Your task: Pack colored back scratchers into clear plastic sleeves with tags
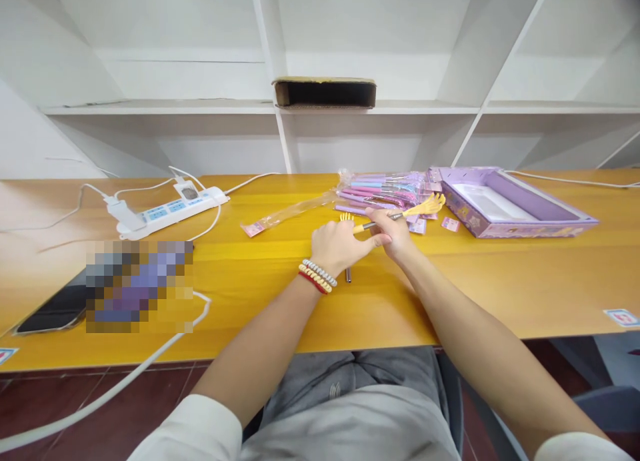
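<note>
A yellow back scratcher (pixel 424 206) with a hand-shaped end and a metal shaft is held between both hands above the table. My left hand (pixel 339 245) is closed round its yellow handle end, and my right hand (pixel 393 233) grips the metal shaft near the hand-shaped head. Below and behind my left hand, a second scratcher shows its yellow fingers (pixel 347 217) and a metal tip (pixel 349 274); its middle is hidden. Behind the hands lies a pile of wrapped pink, blue and purple scratchers (pixel 383 189), with an empty clear wrapper (pixel 295 213) to the left.
An open purple box (pixel 525 231) stands at the right, beside a small pink card (pixel 451 224). At the left are a white power strip (pixel 173 212), cables and a black phone (pixel 55 304). A cardboard box (pixel 325 93) sits on the white shelf behind.
</note>
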The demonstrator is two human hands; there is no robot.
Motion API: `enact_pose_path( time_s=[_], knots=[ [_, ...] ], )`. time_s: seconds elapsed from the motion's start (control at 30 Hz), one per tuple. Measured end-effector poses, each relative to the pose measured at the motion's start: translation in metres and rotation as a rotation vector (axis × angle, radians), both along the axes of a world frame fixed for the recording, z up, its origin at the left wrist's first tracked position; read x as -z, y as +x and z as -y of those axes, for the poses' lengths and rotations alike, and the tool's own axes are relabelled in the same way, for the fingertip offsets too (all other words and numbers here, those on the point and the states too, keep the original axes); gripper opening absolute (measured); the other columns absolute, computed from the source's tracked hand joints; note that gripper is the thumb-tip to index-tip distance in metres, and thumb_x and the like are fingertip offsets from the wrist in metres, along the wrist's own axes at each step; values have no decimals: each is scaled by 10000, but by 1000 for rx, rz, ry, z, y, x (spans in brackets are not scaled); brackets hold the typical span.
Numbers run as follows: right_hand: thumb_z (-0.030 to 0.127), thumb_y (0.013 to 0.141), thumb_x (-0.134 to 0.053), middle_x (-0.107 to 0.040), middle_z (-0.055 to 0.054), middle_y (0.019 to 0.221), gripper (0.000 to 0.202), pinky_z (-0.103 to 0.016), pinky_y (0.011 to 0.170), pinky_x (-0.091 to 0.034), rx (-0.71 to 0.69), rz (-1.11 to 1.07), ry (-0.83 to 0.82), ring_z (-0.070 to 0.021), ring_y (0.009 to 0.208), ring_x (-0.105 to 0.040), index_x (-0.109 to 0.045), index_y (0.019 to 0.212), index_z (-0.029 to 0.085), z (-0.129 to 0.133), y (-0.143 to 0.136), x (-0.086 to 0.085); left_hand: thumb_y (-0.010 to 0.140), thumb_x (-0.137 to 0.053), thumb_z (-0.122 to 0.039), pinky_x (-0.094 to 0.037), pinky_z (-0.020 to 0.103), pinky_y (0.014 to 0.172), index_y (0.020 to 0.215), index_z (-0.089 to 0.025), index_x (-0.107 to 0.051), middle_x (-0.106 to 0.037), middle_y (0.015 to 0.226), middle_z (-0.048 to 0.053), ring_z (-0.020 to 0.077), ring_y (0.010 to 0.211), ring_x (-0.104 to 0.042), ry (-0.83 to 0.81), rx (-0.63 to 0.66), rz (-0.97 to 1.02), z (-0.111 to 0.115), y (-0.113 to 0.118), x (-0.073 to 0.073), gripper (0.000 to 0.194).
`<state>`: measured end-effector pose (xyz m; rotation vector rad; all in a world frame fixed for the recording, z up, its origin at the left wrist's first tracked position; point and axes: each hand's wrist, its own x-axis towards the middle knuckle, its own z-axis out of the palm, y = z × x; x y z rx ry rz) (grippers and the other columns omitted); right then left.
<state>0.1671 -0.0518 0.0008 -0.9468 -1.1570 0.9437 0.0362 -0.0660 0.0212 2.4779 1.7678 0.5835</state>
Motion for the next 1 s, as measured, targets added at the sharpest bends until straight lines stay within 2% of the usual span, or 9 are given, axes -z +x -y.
enact_pose_path(
  time_s=[0.13,0.27,0.4,0.47,0.57,0.67,0.77,0.9,1.0],
  knots=[
    [534,656,-646,-201,71,430,532,-247,405,-135,-139,9,-61,-54,406,-185,-289,452,197,3,-2,1,693,-385,-763,-411,322,681,880,-188,-591,-640,818,76,244,799,-602,36,68,29,4,-3,4,639],
    [535,660,-649,-273,66,437,449,-243,419,-173,-244,117,-74,-61,426,-227,-433,487,182,5,1,5,746,-399,-699,-416,327,741,1005,-187,-553,-612,917,74,232,872,-579,105,214,70,3,-5,8,594],
    [589,694,-581,-298,58,430,482,-236,430,-187,-192,209,-60,-62,428,-244,-462,476,175,1,4,8,825,-395,-582,-399,346,842,1065,-166,-527,-578,999,91,229,966,-542,162,340,58,-1,-6,12,498],
    [614,707,-544,-311,53,417,509,-234,431,-199,-138,230,-49,-66,421,-267,-451,463,177,-1,4,8,848,-386,-539,-399,352,850,1053,-162,-530,-570,1012,99,229,969,-539,158,353,54,-3,-6,13,452],
    [608,725,-525,-334,47,410,517,-231,432,-211,-127,258,-39,-69,419,-293,-452,453,174,-2,4,7,866,-380,-498,-415,342,825,1062,-165,-526,-578,1026,99,226,958,-551,128,363,64,-4,-5,15,413],
    [586,730,-532,-325,47,414,518,-230,426,-196,-137,260,-37,-64,419,-277,-435,436,171,-2,3,7,872,-364,-497,-433,337,776,1088,-187,-522,-601,1047,89,234,951,-575,88,333,69,-2,-4,15,409],
    [558,727,-553,-320,46,418,509,-234,425,-185,-142,254,-41,-60,423,-263,-412,430,169,1,2,6,853,-359,-551,-441,348,731,1072,-206,-546,-643,976,85,251,887,-610,45,244,34,3,-2,12,450],
    [521,717,-582,-300,49,403,508,-242,419,-163,-129,225,-33,-57,414,-236,-363,418,174,5,2,3,788,-382,-646,-446,362,690,972,-217,-609,-661,819,90,275,801,-629,2,103,-16,8,0,10,519],
    [491,708,-600,-270,53,396,508,-247,419,-152,-102,213,-17,-55,410,-212,-335,408,177,7,1,0,722,-403,-715,-450,363,662,892,-220,-640,-662,786,100,285,781,-628,-41,17,-8,7,1,9,574]
  ],
)
